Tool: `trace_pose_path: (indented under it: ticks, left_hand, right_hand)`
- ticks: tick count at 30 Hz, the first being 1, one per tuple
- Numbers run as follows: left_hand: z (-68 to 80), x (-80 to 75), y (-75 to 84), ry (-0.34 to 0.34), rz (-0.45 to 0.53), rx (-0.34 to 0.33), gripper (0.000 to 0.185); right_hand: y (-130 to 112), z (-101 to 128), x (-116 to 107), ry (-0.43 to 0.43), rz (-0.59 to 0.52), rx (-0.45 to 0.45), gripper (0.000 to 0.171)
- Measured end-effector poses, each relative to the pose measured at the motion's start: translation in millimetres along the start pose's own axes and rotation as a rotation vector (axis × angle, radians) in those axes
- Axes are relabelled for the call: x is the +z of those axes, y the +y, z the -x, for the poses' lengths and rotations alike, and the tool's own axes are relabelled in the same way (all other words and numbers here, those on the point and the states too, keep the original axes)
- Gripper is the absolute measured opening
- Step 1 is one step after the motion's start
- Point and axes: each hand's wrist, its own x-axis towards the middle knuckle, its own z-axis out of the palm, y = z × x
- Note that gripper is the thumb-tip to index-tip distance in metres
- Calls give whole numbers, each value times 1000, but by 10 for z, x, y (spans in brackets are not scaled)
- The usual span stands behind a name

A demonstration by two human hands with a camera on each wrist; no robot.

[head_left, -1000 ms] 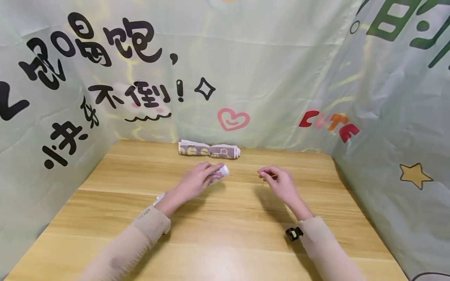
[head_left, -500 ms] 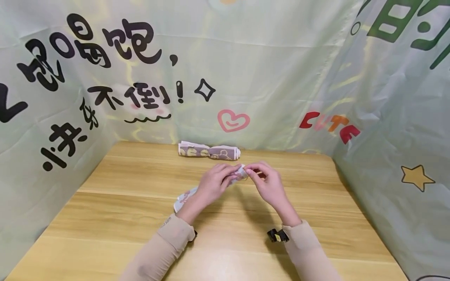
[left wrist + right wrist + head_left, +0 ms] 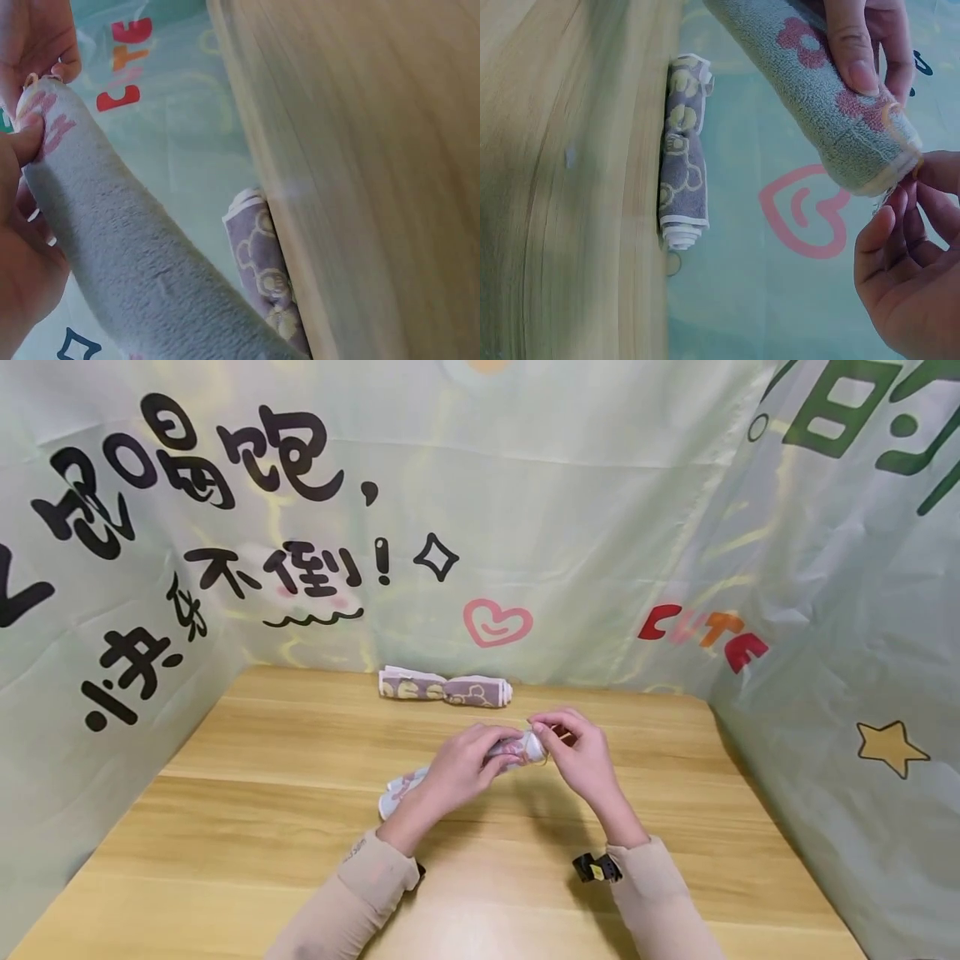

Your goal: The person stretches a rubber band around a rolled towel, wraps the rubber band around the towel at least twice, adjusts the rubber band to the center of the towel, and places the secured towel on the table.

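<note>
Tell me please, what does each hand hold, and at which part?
The left hand grips the rolled grey towel near its far end. The right hand pinches a thin rubber band at that same end.

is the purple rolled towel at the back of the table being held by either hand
No, the purple rolled towel lies alone by the backdrop, while both hands work on the grey rolled towel nearer the person.

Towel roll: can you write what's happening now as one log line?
left hand grips grey towel roll | right hand pinches rubber band at its end | purple towel roll by backdrop
</note>
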Motion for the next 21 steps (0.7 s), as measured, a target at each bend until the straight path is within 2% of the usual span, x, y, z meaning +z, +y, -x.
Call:
trace_pose_path:
  ticks: [5,11,16,21]
  left_hand:
    - [15,-11,22,23,20,72,39]
    - [2,-16,31,59,27,183,33]
    - [-9,-71,46,88,99,167,32]
    - [-21,-126,51,113,135,126,32]
  right_hand:
    - [164,-50,-2,-11,-41,70,13]
    - [376,-71,-5,-19,-96,128,16]
    - [405,-71,-34,-31,-131,128,19]
    - [417,-68,-101,-90,-142,52,13]
